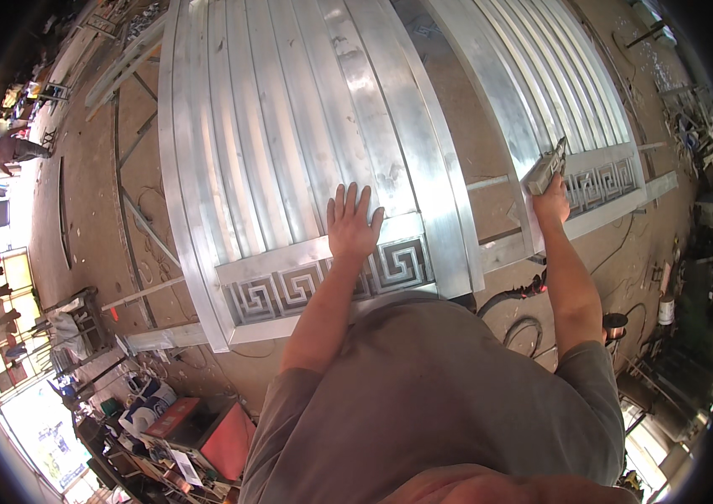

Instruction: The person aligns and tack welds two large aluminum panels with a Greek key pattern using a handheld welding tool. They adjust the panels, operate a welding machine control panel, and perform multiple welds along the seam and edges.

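Note:
My left hand (355, 225) lies flat, fingers spread, on a large silvery metal gate panel (289, 126) with long vertical ribs. Just below it runs a strip of square spiral fretwork (323, 281) in a metal frame. Off to the right, my right hand (551, 204) is closed round a grey, blocky hand tool (544, 172) with a narrow pointed end; its exact kind I cannot make out. That tool is over the lower left part of a second ribbed metal panel (541, 76), beside its own fretwork strip (600, 185).
Metal bars (163, 336) run beneath the panels. Loose cables (524, 332) curl on the brown floor at my right. A red box-shaped machine (213, 433) stands at lower left among clutter. Scrap metal (701, 147) lies at far right. Another person (16, 149) is at far left.

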The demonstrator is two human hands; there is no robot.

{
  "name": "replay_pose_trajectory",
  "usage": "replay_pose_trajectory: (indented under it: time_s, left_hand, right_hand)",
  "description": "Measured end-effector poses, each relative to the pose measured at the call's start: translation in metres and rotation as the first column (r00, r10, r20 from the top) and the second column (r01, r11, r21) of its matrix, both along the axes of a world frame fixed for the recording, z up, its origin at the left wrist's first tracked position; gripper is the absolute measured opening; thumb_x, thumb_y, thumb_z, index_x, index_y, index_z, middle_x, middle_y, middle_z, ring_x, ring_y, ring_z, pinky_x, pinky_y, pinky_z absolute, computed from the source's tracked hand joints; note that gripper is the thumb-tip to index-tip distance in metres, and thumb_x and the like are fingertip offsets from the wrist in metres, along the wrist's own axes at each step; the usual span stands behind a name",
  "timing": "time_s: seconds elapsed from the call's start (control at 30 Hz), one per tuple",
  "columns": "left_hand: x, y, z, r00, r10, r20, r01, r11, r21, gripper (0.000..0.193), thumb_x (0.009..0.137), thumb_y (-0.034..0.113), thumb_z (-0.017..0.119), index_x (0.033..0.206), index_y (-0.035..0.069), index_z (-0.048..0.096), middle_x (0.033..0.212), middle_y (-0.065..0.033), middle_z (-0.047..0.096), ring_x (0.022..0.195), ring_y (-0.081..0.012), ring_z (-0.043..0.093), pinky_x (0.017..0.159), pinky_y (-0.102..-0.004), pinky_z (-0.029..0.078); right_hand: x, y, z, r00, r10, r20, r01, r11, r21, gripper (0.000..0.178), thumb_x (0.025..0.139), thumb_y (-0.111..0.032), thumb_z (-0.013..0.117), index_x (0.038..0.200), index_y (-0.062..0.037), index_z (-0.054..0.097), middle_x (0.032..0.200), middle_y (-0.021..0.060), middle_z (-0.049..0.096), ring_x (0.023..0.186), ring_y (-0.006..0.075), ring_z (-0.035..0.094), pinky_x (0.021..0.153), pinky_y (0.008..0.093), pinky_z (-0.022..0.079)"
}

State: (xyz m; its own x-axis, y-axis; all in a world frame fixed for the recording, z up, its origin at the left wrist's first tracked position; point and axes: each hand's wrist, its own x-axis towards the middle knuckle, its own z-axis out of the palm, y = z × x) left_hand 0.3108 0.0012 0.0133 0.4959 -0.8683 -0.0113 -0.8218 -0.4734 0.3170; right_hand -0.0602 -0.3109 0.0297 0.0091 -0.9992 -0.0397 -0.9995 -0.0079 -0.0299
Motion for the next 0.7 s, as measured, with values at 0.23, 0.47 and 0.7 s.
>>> replay_pose_trajectory:
  time_s: [0.23, 0.47, 0.7]
  left_hand:
    - [0.000, 0.000, 0.000, 1.000, -0.001, -0.006, 0.001, 1.000, 0.027, 0.064, 0.109, 0.054, 0.053, 0.162, 0.020, 0.052, 0.172, -0.0103, 0.043, 0.165, -0.0335, 0.027, 0.136, -0.0530, 0.019]
    - [0.000, -0.002, -0.001, 1.000, -0.001, 0.015, 0.001, 1.000, 0.008, 0.061, 0.108, 0.051, 0.057, 0.159, 0.018, 0.056, 0.170, -0.0114, 0.046, 0.162, -0.0358, 0.032, 0.134, -0.0539, 0.023]
    - [-0.002, 0.008, 0.001, 1.000, -0.014, 0.021, 0.018, 0.983, -0.181, 0.056, 0.104, 0.042, 0.068, 0.152, 0.014, 0.063, 0.165, -0.0181, 0.051, 0.156, -0.0411, 0.041, 0.129, -0.0576, 0.032]
  right_hand:
    - [0.000, -0.003, 0.001, 0.999, -0.032, -0.014, 0.033, 0.998, 0.052, 0.090, 0.085, -0.055, 0.084, 0.155, -0.0159, 0.043, 0.157, 0.0163, 0.057, 0.122, 0.0471, 0.070, 0.097, 0.0591, 0.059]
    - [-0.008, -0.011, -0.008, 0.999, -0.011, 0.030, 0.009, 0.996, 0.085, 0.090, 0.086, -0.051, 0.083, 0.157, -0.0145, 0.042, 0.158, 0.0183, 0.056, 0.128, 0.0470, 0.067, 0.102, 0.0584, 0.057]
    - [-0.038, -0.002, -0.014, 0.950, 0.176, 0.259, -0.179, 0.984, -0.013, 0.095, 0.087, -0.037, 0.077, 0.166, -0.0051, 0.035, 0.162, 0.0301, 0.048, 0.144, 0.0510, 0.051, 0.118, 0.0554, 0.046]
